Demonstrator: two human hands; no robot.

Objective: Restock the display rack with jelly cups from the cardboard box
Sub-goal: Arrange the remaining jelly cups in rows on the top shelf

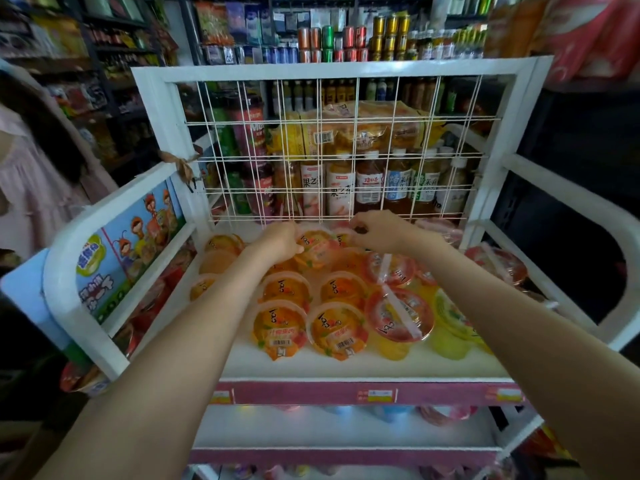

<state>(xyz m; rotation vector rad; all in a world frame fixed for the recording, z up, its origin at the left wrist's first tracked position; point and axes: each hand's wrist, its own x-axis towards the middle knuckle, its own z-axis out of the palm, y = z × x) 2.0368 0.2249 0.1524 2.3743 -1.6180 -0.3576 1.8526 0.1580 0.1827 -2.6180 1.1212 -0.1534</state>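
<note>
Both arms reach to the back of the white display rack's top shelf (346, 367). My left hand (278, 241) grips an orange jelly cup (317, 245) at the rear of the pile. My right hand (375, 232) has curled fingers pinching a second cup (343, 237) just beside it, mostly hidden. Several orange jelly cups (280, 329) lie in rows on the left and middle of the shelf. Red-lidded cups (400, 315) lie to the right. The cardboard box is out of view.
A white wire grid (332, 150) closes the shelf's back, with bottled drinks (369, 183) behind it. White tube side rails (65, 268) flank the shelf. A lower shelf (346, 434) holds more cups. A person in pink (31, 174) stands at the left.
</note>
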